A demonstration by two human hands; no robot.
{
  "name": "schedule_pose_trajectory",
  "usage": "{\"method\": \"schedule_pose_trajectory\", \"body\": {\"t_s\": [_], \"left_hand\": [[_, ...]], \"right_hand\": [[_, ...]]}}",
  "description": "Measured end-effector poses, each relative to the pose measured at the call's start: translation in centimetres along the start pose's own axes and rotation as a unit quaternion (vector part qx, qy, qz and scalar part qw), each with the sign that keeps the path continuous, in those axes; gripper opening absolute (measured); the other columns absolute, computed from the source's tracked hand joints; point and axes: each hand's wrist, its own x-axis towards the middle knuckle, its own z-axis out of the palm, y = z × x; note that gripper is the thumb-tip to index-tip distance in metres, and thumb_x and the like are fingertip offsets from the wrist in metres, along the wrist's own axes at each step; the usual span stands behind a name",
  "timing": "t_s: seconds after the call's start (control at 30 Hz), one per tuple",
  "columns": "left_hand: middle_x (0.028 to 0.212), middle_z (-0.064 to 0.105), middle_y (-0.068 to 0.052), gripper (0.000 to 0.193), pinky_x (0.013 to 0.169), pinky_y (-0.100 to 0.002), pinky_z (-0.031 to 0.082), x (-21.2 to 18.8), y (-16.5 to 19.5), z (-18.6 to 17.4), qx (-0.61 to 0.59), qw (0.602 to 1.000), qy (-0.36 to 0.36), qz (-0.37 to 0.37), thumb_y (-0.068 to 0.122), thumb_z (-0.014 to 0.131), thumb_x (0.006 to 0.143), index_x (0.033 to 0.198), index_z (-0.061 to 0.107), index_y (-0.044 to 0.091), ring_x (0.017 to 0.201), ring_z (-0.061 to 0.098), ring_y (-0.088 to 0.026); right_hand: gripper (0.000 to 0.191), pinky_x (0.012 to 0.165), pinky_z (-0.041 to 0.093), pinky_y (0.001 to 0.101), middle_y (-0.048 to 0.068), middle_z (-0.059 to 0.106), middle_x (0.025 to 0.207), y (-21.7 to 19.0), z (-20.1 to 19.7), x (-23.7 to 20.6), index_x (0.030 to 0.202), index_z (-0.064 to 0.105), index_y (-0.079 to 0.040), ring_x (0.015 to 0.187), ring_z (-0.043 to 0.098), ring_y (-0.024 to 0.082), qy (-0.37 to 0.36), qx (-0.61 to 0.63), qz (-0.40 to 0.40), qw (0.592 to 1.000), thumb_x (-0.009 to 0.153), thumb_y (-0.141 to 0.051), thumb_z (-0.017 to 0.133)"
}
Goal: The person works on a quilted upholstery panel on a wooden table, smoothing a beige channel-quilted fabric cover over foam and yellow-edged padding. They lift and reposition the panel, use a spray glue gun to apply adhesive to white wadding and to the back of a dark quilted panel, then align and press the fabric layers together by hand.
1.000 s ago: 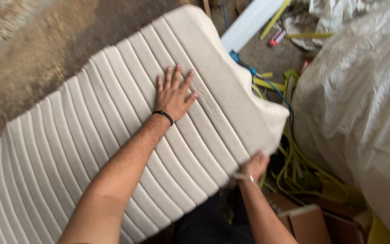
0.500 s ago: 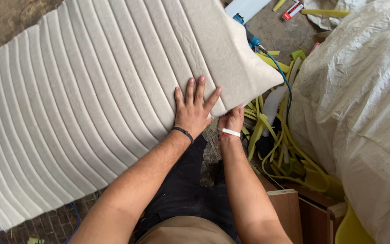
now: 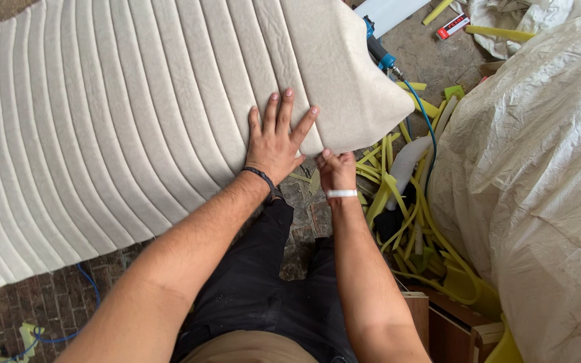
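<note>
A large beige ribbed upholstered panel (image 3: 136, 114) is spread across the frame from 9 to 1 o'clock. The left hand (image 3: 276, 142) is pressed flat on its lower edge near the centre, fingers splayed toward 12 o'clock, with a dark band worn at the wrist. Just beside it, toward 3 o'clock, the panel's edge is pinched from below by the right hand (image 3: 335, 172), on whose wrist a white band is seen. Yellow foam strips (image 3: 398, 202) are heaped at 3 o'clock, a blue tool (image 3: 379, 52) lies at 1 o'clock, and a plastic-wrapped bulk (image 3: 539, 181) fills the right side.
</note>
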Motion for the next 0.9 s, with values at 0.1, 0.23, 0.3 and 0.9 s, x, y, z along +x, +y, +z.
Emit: {"method": "schedule_pose_trajectory", "body": {"t_s": [0.1, 0.23, 0.3, 0.9], "left_hand": [[0.169, 0.01, -0.025, 0.131, 0.115, -0.074, 0.026, 0.1, 0.1, 0.0, 0.01, 1.0, -0.011, 0.002, 0.052, 0.092, 0.067, 0.167, 0.009, 0.032, 0.154, 0.022, -0.046], [0.169, 0.008, -0.024, 0.131, 0.116, -0.074, 0.025, 0.3, 0.1, 0.0, 0.02, 1.0, -0.019, 0.001, 0.054, 0.091, 0.068, 0.166, 0.006, 0.033, 0.155, 0.021, -0.045], [0.169, 0.008, -0.025, 0.131, 0.116, -0.074, 0.025, 0.4, 0.2, 0.0, 0.016, 1.0, -0.019, 0.005, 0.055, 0.09, 0.068, 0.166, 0.005, 0.033, 0.155, 0.021, -0.045], [0.165, 0.014, -0.029, 0.13, 0.111, -0.08, 0.022, 1.7, 4.1, 0.3, 0.018, 0.992, 0.038, -0.116, 0.071, 0.085, 0.066, 0.164, 0.007, 0.035, 0.151, 0.022, -0.049]], "right_hand": [[0.043, 0.104, 0.057, 0.0449, 0.017, 0.068, 0.131, 0.6, -0.3, 1.2, 0.137, 0.054, 0.003, 0.118, 0.069, 0.03, 0.007, 0.009, -0.031, 0.999, 0.096, 0.004, 0.069], [0.044, 0.102, 0.059, 0.0477, 0.016, 0.065, 0.133, 0.7, -0.2, 1.2, 0.138, 0.05, -0.001, 0.12, 0.066, 0.03, 0.004, 0.023, -0.019, 1.0, 0.098, -0.004, 0.068], [0.048, 0.099, 0.059, 0.0495, 0.016, 0.066, 0.131, 0.2, 0.3, 0.7, 0.139, 0.048, -0.002, 0.118, 0.067, 0.031, 0.01, 0.047, 0.01, 0.999, 0.097, -0.02, 0.064], [0.044, 0.097, 0.06, 0.0477, 0.014, 0.068, 0.128, -1.6, 1.7, 2.0, 0.14, 0.054, -0.002, 0.118, 0.067, 0.028, 0.068, 0.002, 0.118, 0.991, 0.106, -0.029, 0.055]]}}
